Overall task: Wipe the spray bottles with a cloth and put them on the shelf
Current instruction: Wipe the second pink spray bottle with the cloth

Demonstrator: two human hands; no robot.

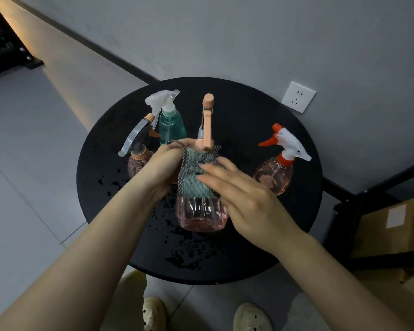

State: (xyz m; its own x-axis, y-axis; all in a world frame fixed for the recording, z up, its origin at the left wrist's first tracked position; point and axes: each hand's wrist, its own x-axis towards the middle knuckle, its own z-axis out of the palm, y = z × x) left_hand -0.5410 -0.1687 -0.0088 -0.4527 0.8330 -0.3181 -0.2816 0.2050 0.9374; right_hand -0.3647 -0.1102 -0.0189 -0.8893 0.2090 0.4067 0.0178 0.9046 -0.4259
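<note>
A pink spray bottle (201, 213) with a peach trigger head stands at the middle of the round black table (261, 247). A grey-green cloth (194, 173) is draped over its shoulder. My left hand (163, 163) grips the cloth and the bottle's neck from the left. Fingers straight, my right hand (239, 192) presses the cloth against the bottle from the right. Three more spray bottles stand behind: a pink one with a grey trigger (139, 154), a teal one (171, 125) and a pink one with a red-and-white head (276, 170).
Water drops dot the table top. A black metal shelf (344, 211) stands at the right with a cardboard box (392, 225) on it. A wall socket (298, 96) sits behind the table. My shoes (251, 316) show below the table's near edge.
</note>
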